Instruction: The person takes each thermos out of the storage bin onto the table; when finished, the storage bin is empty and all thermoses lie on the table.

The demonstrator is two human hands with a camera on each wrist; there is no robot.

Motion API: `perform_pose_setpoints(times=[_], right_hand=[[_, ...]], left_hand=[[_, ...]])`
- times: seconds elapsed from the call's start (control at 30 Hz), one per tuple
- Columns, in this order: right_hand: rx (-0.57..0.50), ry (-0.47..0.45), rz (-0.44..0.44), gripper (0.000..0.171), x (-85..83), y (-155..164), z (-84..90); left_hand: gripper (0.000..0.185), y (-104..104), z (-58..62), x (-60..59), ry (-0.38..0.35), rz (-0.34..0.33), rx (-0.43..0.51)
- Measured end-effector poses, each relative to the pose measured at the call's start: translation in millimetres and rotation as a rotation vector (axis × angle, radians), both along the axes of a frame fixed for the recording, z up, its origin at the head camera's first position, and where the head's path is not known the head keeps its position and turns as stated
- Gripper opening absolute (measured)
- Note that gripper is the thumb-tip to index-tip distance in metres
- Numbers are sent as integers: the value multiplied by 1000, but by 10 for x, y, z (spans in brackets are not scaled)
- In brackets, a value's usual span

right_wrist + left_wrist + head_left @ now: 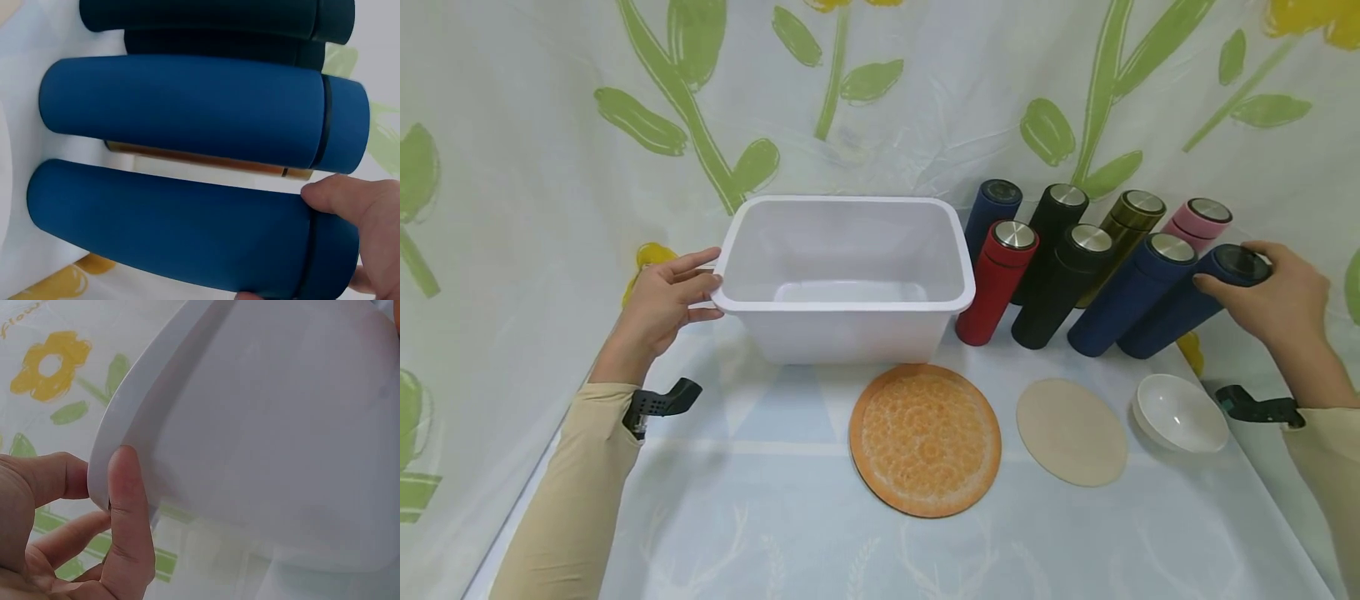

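Observation:
A white plastic tub (842, 333) stands at the back middle of the table in the head view. At its left rim my left hand (662, 304) pinches the edge between thumb and fingers; the left wrist view shows the thumb and a finger on either side of the rim (134, 412). On the right, my right hand (1277, 292) grips a dark blue vacuum flask (169, 225) around its lid end. This flask is the rightmost in the front row and stands upright. Beside it is another blue flask (187, 106) with a silver-topped lid.
Other flasks stand close together: red (997, 283), black (1062, 287), dark (1056, 217), olive (1131, 218), pink (1198, 223) and navy (992, 212). In front lie a round orange-brown mat (925, 442) and a beige disc (1072, 433). A white bowl (1180, 414) sits near the right edge.

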State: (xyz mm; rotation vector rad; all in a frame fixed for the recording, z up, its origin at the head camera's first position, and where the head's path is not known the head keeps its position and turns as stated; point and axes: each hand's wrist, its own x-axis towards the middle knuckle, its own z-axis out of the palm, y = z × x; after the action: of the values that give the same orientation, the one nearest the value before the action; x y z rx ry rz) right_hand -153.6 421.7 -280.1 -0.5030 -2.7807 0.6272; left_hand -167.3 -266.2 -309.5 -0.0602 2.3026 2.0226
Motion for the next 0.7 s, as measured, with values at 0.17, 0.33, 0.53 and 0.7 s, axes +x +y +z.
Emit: perform_pose_setpoints(times=[0.17, 0.33, 0.53, 0.7], right_hand=[[2, -8, 27, 80, -81, 61, -47], [7, -32, 42, 81, -143, 60, -58], [12, -29, 78, 83, -210, 43, -64], [-14, -42, 59, 94, -169, 51, -69]], left_hand=[[60, 4, -4, -7, -17, -17, 69], [61, -18, -17, -1, -22, -12, 82], [60, -43, -15, 0, -19, 0, -42], [68, -46, 34, 25, 0, -22, -198]])
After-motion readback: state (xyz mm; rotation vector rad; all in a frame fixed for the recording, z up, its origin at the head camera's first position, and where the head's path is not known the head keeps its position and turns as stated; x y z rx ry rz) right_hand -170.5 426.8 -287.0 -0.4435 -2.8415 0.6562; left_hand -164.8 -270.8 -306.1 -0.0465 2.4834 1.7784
